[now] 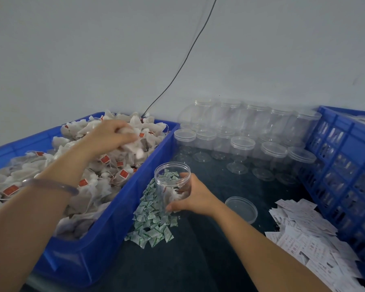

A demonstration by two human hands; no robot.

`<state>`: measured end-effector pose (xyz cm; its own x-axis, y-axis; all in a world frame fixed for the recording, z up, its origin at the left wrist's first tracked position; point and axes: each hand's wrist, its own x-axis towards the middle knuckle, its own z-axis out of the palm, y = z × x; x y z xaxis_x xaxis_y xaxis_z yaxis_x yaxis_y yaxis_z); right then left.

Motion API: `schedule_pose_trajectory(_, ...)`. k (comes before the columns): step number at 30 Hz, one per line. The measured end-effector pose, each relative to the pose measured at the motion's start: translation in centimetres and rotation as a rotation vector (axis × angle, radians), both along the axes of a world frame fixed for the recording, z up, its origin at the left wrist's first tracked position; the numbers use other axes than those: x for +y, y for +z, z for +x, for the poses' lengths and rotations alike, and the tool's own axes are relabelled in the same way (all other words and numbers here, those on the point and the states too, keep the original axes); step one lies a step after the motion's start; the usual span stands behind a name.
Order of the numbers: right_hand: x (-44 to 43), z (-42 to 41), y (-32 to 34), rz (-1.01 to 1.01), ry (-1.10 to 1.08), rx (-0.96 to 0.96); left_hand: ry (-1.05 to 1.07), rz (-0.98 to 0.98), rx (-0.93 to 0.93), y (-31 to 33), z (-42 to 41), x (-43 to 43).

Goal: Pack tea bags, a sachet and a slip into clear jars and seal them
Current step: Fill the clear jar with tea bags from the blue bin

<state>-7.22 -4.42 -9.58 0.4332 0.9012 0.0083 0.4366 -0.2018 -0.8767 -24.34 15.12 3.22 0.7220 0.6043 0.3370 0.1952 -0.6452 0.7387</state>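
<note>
A crate (105, 228) is sitting at the left of the surface (198, 260), with tea bags (82, 165) lying heaped in it and the left hand (112, 133) gripping some at the back. Sachets (154, 224) are lying just right of the crate. The right hand (196, 197) is holding a jar (171, 184) over them. A lid (241, 208) is lying right of the jar, slips (308, 239) are lying further right against a second crate (346, 165), and empty jars (251, 131) are standing behind.

The left hand (112, 133) is blurry, and so are the tea bags (134, 143) it grips. The blue bin (114, 218) runs off the left edge. The print on the white slips (299, 228) is too small to read. The right hand (195, 197) hides part of the jar (169, 182) it holds. The blue crate (346, 157) is cut off at the right.
</note>
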Motion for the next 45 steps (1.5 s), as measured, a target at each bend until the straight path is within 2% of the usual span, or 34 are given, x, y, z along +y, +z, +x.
schedule_pose_trajectory(2, 0.3, 0.0, 0.0, 0.017, 0.005, 0.020, -0.147, -0.030, -0.008, 1.0, 1.6, -2.9)
schedule_pose_trajectory(6, 0.8, -0.1, 0.1, 0.059, 0.003, 0.023, -0.226, 0.197, 0.280, -0.6, 5.0, -6.8)
schedule_pose_trajectory(8, 0.8, -0.1, 0.1, 0.081, 0.001, 0.017, -0.257, 0.171, 0.342, -1.7, 6.0, -7.2)
schedule_pose_trajectory(11, 0.3, -0.1, 0.1, 0.075, 0.002, 0.027, -0.234, 0.069, 0.182, -2.0, 6.1, -6.2)
schedule_pose_trajectory(13, 0.1, 0.0, 0.0, 0.058, 0.005, 0.039, -0.104, 0.139, 0.104, -2.1, 5.7, -4.5)
schedule_pose_trajectory(14, 0.1, 0.0, -0.1, 0.056, 0.008, 0.042, -0.022, 0.175, 0.136, -2.4, 5.4, -3.4)
schedule_pose_trajectory(16, 0.1, 0.0, -0.2, 0.050, 0.006, 0.044, 0.109, 0.241, 0.375, -3.4, 4.5, -1.1)
schedule_pose_trajectory(19, 0.5, -0.2, 0.1, 0.042, 0.014, 0.035, 0.119, 0.214, 0.795, -5.8, 2.9, 0.7)
schedule_pose_trajectory(21, 0.9, -0.3, 0.3, 0.044, 0.024, 0.030, 0.087, 0.217, 0.903, -6.9, 2.4, 0.7)
schedule_pose_trajectory(23, 1.3, -0.6, 0.7, 0.040, 0.037, 0.025, 0.121, 0.291, 0.928, -7.4, 2.7, 0.7)
schedule_pose_trajectory(26, 1.6, -1.1, 0.9, 0.031, 0.055, 0.015, 0.184, 0.397, 0.926, -7.3, 3.2, 0.7)
schedule_pose_trajectory(28, 1.5, -1.3, 0.9, 0.029, 0.051, 0.016, 0.196, 0.360, 0.825, -7.0, 3.3, 1.0)
schedule_pose_trajectory(32, 1.4, -1.2, 0.8, 0.007, 0.041, 0.000, 0.205, 0.198, 0.289, -4.2, 2.9, 1.0)
schedule_pose_trajectory(34, 1.3, -1.1, 0.8, 0.002, 0.031, 0.003, 0.097, 0.073, 0.059, -2.4, 2.7, 0.2)
schedule_pose_trajectory(36, 1.2, -1.0, 0.8, 0.004, 0.028, 0.006, -0.061, -0.021, -0.066, -1.0, 2.8, -1.2)
schedule_pose_trajectory(37, 1.2, -1.0, 0.8, 0.005, 0.028, 0.004, -0.125, -0.011, -0.045, -0.6, 3.0, -2.0)
schedule_pose_trajectory(40, 1.3, -1.1, 1.1, 0.023, 0.026, -0.008, -0.240, 0.169, 0.211, -0.6, 4.1, -3.8)
schedule_pose_trajectory(41, 1.3, -1.1, 1.1, 0.032, 0.026, -0.011, -0.279, 0.164, 0.265, -0.8, 4.1, -3.9)
schedule_pose_trajectory(43, 1.0, -1.2, 1.1, 0.020, 0.017, -0.013, -0.314, -0.004, 0.220, -0.6, 3.5, -3.3)
schedule_pose_trajectory(45, 0.6, -1.3, 1.1, -0.008, 0.012, -0.017, -0.186, -0.062, 0.126, -0.9, 2.8, -1.7)
